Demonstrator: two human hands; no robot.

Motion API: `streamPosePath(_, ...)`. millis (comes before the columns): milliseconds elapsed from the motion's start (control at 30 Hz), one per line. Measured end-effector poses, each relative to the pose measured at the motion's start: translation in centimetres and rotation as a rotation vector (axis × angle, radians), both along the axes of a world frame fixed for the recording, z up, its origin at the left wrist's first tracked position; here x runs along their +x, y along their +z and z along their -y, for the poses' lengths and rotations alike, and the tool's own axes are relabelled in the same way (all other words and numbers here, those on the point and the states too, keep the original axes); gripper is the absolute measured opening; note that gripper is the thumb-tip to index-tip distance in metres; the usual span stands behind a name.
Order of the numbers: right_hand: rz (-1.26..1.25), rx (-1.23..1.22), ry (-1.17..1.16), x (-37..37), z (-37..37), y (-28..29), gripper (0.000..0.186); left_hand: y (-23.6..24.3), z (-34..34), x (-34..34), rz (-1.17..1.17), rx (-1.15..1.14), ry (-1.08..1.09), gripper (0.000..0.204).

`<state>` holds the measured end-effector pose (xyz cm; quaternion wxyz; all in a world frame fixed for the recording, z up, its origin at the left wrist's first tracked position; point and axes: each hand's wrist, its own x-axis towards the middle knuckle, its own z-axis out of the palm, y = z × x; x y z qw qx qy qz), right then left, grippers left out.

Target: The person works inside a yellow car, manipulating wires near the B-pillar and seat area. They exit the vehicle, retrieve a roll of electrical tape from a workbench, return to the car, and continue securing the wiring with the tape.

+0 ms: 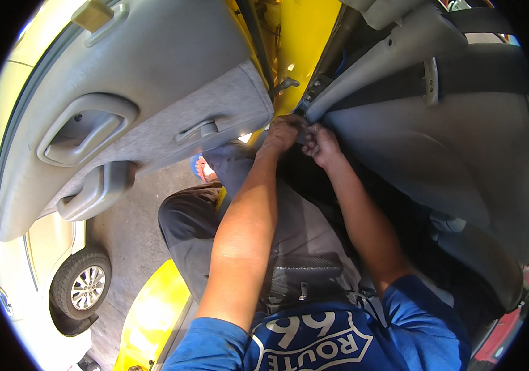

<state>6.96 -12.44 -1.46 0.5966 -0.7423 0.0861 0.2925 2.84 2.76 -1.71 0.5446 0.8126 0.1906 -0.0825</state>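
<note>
Both my hands meet low in the open car doorway, at the lower end of a long grey trim strip (388, 59). My left hand (282, 133) is closed, its fingers bent in beside the strip's tip. Just to its right, my right hand (322, 145) is also closed, with thumb and fingers pinched together. Whatever lies between the fingers is small and hidden. Yellow bodywork (304, 46) rises beyond the hands, with a dark metal door catch (287, 83) on its edge.
At left the grey door panel (172, 55) stands open, with a window crank (198, 131) and armrest pull (101, 188). A large grey moulded panel (437, 148) fills the right. Below left are a parked car's wheel (82, 283) and a sandalled foot (203, 168).
</note>
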Motion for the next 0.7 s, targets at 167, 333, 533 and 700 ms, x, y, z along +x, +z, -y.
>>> streamPosePath(167,0.265,0.032,0.06,-0.5,1.6,0.3,0.01,0.1,0.2,-0.1,-0.009,0.062,0.05,0.031)
streamPosePath(333,1.228,-0.5,0.382,-0.4,2.5,0.1,0.01,0.2,0.6,-0.1,0.007,0.057,0.064,0.03)
streamPosePath(533,1.469,-0.501,0.551,0.2,2.3,0.5,0.01,-0.3,0.5,-0.1,0.019,0.022,0.067,0.028)
streamPosePath(700,1.493,-0.478,0.548,0.5,2.3,0.9,0.011,-0.6,0.6,0.1,0.01,0.081,0.064,0.027)
